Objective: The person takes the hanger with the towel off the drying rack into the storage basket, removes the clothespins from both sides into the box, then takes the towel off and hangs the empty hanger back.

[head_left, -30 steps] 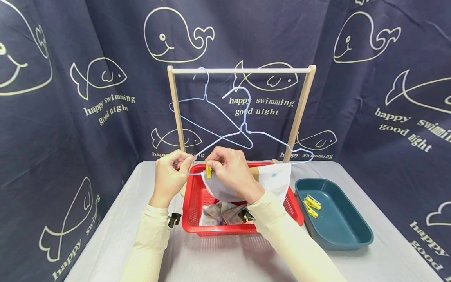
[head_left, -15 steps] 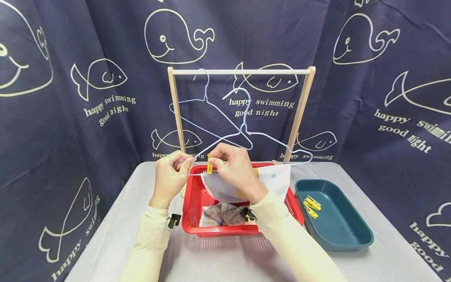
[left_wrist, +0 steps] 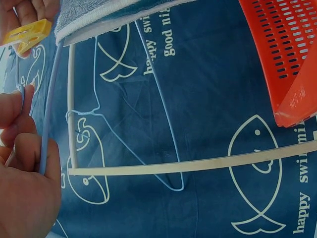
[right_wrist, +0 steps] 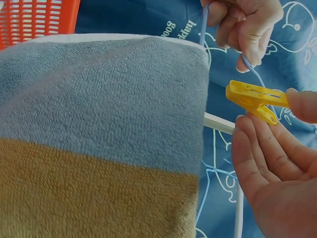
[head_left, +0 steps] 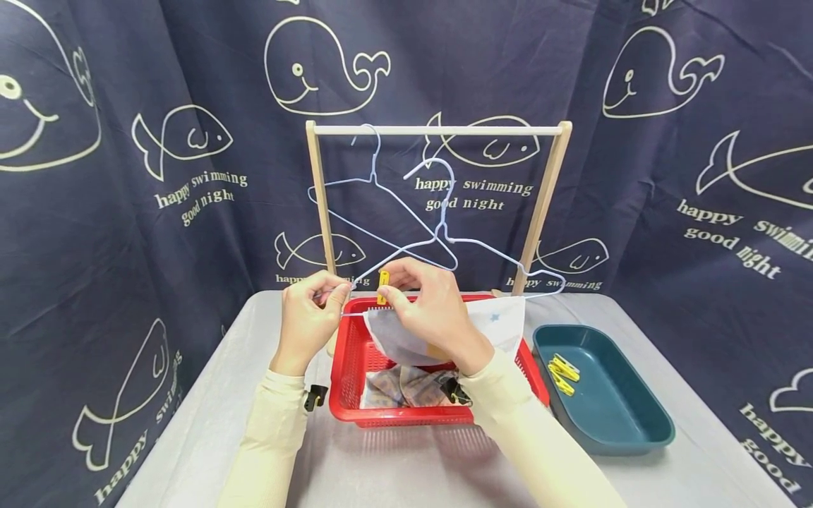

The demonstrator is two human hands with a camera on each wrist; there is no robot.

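My left hand (head_left: pixel 305 321) grips the left corner of a light blue clothes hanger (head_left: pixel 476 240), which stands tilted above the red basket. Over the hanger's lower bar hangs a towel (right_wrist: pixel 109 104), grey and brown on the side toward the right wrist camera, with a white edge. My right hand (head_left: pixel 435 310) pinches a yellow clothespin (right_wrist: pixel 252 96) between thumb and fingertips. In the right wrist view, the clothespin is apart from the towel, beside its upper corner. The left wrist view shows the clothespin (left_wrist: pixel 29 34) near the towel's folded edge.
Behind stands a wooden rack (head_left: pixel 470 130) with a second blue hanger (head_left: pixel 375 169) on its bar. The red basket (head_left: pixel 406 416) below my hands holds a crumpled patterned cloth (head_left: pixel 406 386). To the right, a dark green tray (head_left: pixel 619 381) contains several yellow clothespins (head_left: pixel 562 374).
My right hand has moved up and slightly right, bringing the clothespin from in front of the towel's top edge to just above it. The left hand and hanger hold nearly still.
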